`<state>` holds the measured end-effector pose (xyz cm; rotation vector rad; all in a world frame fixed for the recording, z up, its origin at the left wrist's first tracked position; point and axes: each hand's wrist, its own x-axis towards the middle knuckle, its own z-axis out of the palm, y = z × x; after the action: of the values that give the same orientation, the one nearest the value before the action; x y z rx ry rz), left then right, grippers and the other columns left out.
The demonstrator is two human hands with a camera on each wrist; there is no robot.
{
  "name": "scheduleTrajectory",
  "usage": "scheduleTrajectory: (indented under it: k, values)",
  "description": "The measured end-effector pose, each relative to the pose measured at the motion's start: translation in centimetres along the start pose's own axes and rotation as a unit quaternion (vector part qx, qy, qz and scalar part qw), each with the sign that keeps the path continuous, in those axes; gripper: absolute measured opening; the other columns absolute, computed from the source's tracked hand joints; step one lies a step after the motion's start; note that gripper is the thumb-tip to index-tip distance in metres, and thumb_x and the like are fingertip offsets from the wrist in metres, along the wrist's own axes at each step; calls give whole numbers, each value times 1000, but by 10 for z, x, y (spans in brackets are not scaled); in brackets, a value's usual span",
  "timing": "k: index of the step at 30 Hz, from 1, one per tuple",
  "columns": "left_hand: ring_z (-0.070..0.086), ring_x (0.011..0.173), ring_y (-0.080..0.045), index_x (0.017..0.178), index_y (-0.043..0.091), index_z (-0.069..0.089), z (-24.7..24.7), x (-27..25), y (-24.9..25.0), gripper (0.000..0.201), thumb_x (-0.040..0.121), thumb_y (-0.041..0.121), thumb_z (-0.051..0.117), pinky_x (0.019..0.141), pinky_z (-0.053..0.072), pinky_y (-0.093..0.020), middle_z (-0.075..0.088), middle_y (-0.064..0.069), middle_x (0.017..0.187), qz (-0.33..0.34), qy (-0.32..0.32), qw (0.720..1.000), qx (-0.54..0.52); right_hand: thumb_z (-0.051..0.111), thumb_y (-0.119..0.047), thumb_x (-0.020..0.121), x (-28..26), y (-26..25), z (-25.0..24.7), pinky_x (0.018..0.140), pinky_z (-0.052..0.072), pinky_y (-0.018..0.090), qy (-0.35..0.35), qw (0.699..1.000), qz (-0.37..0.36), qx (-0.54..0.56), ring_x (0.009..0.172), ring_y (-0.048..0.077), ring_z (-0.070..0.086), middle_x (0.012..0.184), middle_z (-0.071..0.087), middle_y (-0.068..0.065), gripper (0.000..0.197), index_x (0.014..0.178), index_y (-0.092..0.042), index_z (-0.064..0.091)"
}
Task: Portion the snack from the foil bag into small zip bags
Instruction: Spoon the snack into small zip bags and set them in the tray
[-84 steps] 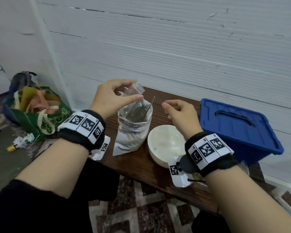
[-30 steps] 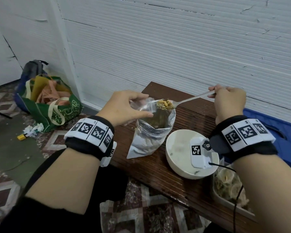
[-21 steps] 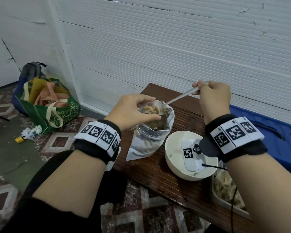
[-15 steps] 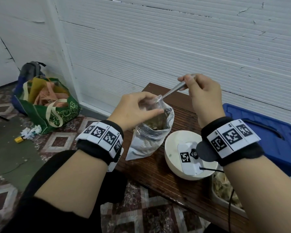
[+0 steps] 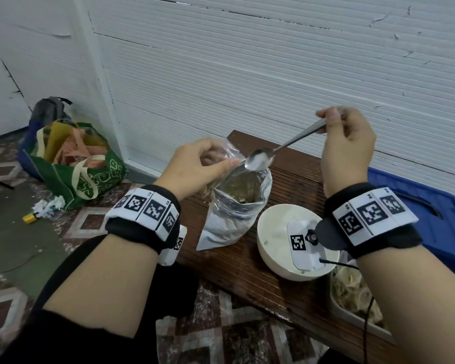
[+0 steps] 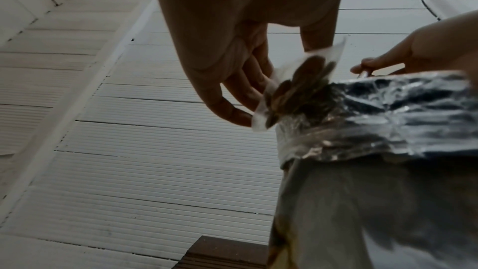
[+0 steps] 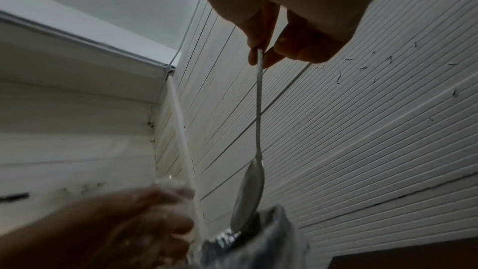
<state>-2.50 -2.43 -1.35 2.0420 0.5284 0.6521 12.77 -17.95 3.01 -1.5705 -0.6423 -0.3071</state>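
So the left hand is pinching a small clear zip bag between thumb and fingertips, right beside the mouth of the foil bag. From the left wrist view you can see brown snack pieces already sitting in the zip bag, and its lower end touches the foil bag's rim.

The right hand has its thumb and fingers closed on the end of a spoon handle. The spoon slopes down to the left, with the bowl just above the foil bag's opening and close to the left thumb tip. The bowl looks empty, just shiny.

The foil bag stands upright and open near the table's left edge, more snack visible inside it. Just to its right is a white bowl, partly hidden by the right wrist camera. Past that, by the table's right edge, a blue bin with a lid. A tray of pale stuff pokes in at the near right corner, can't tell what it is.

On the floor off to the left there's a green tote stuffed with fabric.
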Motion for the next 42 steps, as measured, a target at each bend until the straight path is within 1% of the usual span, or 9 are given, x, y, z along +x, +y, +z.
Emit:
scheduleTrajectory:
  k: [4,8,10,15,20,26,30,38,42]
  values:
    - [59,84,3,100,29,58,2,0,-2,27,79,41,73,70,44,-5,64,14,91,-1,-17,1000,3,53,-22,96,-20,13,11,69,41,8,-157,983,-21,-97,71,2,56,82,66,-12,18,91,-23,69]
    - [59,86,2,103,26,59,4,0,-1,32,79,41,73,69,44,0,64,13,92,-3,-18,1000,4,58,-21,93,-43,31,21,80,49,37,-262,930,-152,-210,78,23,64,82,72,-1,16,94,-18,74]
    - [58,84,5,102,26,59,4,0,-1,31,78,41,73,68,43,0,63,15,90,0,-15,1000,4,59,-19,92,-49,35,22,74,47,37,-283,913,-181,-233,71,28,61,73,71,2,15,90,-18,73]
    - [56,81,9,102,26,60,6,0,-1,33,78,44,73,68,43,-3,62,19,86,-2,-9,1000,14,58,-15,94,-53,34,22,69,46,28,-305,936,-60,-167,69,18,62,75,71,5,17,88,-11,73]
    - [55,81,10,96,31,59,5,-1,-1,28,77,46,72,69,40,-2,60,20,86,-6,-15,1000,19,55,-16,94,-51,34,23,72,52,31,-241,961,55,-123,70,21,64,72,68,1,23,77,-17,70]
    - [58,84,3,91,33,58,5,-2,0,23,78,46,71,74,44,-10,62,16,88,-4,-25,1000,13,49,-17,97,-39,33,16,55,36,8,-115,978,134,-107,54,-9,52,62,59,-9,26,81,-13,69]
    - [57,81,2,92,33,58,3,-2,1,21,79,41,73,68,44,-6,61,16,87,-2,-14,1000,8,47,-20,98,-29,38,11,70,40,23,-68,974,187,-110,64,2,52,66,60,-10,29,78,-15,68]
    - [65,86,-5,107,29,62,-4,-1,-2,39,74,33,80,83,52,-21,71,12,87,5,-21,1000,-1,47,-17,97,-4,35,-5,70,43,24,-26,969,218,-114,66,7,54,68,61,-8,30,77,-14,70]
    - [64,84,3,109,31,64,-2,0,-3,44,70,31,83,72,46,-7,71,12,90,12,-41,999,13,46,-15,97,13,29,-10,72,45,25,2,974,205,-99,69,9,56,73,63,-3,31,78,-12,69]
